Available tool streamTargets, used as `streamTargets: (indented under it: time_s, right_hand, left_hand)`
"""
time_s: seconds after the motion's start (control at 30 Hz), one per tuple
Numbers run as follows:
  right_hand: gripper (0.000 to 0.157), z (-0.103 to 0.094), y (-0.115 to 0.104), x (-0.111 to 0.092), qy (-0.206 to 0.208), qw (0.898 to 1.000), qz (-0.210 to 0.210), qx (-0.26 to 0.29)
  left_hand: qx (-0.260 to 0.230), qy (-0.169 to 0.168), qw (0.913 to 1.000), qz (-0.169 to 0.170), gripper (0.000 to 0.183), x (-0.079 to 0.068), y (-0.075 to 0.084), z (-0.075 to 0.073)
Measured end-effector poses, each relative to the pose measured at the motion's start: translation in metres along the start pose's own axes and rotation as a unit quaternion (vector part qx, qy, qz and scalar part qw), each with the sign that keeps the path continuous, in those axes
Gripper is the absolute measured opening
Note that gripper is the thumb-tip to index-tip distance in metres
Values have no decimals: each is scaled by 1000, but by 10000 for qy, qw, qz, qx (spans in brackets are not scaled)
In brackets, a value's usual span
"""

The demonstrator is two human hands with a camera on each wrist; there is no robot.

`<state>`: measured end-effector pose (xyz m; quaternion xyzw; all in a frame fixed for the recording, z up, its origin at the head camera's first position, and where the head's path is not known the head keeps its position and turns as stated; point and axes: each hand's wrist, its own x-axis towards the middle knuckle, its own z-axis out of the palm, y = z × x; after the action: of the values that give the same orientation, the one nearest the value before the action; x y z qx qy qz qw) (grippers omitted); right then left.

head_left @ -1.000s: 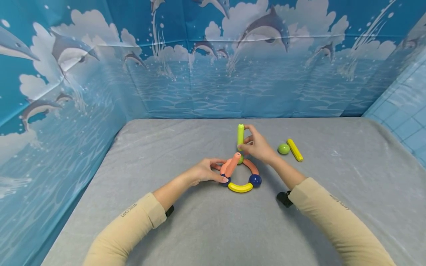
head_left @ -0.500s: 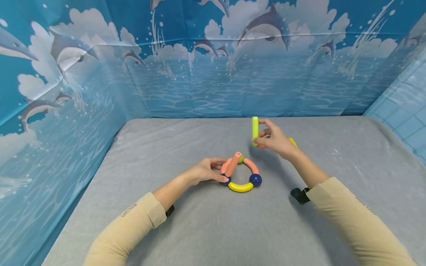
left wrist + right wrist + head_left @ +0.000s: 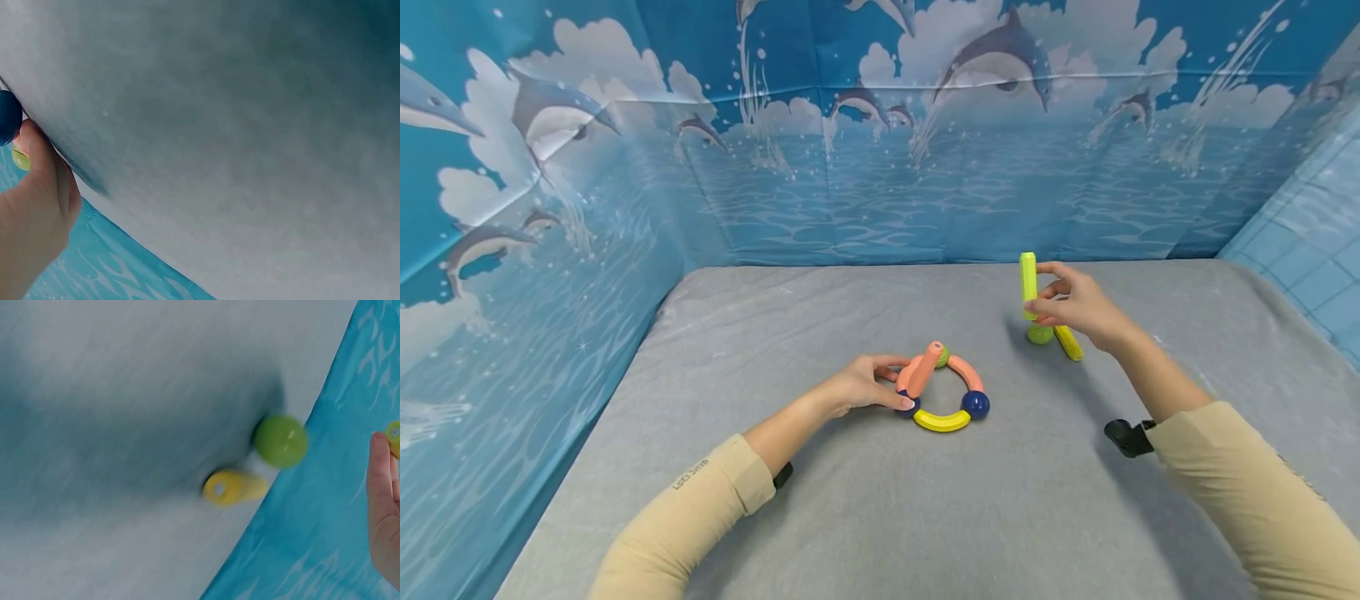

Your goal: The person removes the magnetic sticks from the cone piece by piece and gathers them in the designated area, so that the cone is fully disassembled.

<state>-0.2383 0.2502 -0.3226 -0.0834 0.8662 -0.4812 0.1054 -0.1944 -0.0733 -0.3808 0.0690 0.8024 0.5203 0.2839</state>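
Observation:
My left hand [image 3: 865,385] holds the left side of a ring of magnetic toy pieces, its thumb on a dark blue ball [image 3: 910,406] and its fingers behind. From that ball a straight orange rod [image 3: 925,371] rises at a tilt. A yellow curved rod [image 3: 942,422], another blue ball [image 3: 976,405], orange curved rods [image 3: 966,372] and a green ball [image 3: 943,357] make up the rest of the ring. My right hand [image 3: 1078,308] pinches an upright yellow-green rod [image 3: 1028,279] in the air. Below it a loose green ball [image 3: 281,441] lies on the cloth.
A loose yellow rod [image 3: 1068,342] lies beside the loose green ball. Grey cloth [image 3: 880,517] covers the table. A blue dolphin-print curtain [image 3: 880,192] hangs along the back and left.
My right hand has carried the yellow-green rod from above the ring's green ball to the right, near the loose green ball. The left hand and the ring have stayed put.

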Motion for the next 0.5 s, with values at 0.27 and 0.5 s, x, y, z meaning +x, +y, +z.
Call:
streamTargets:
  time_s: [0.27,0.5]
  right_hand:
    - [69,-20,19,-11,68,9990,346,-264]
    - [68,-32,41,-16,12,9965,587,-592]
  left_hand:
    - [16,-19,10000,-15,66,0,0,-1]
    - [-16,-24,10000,-21,66,-2,0,0]
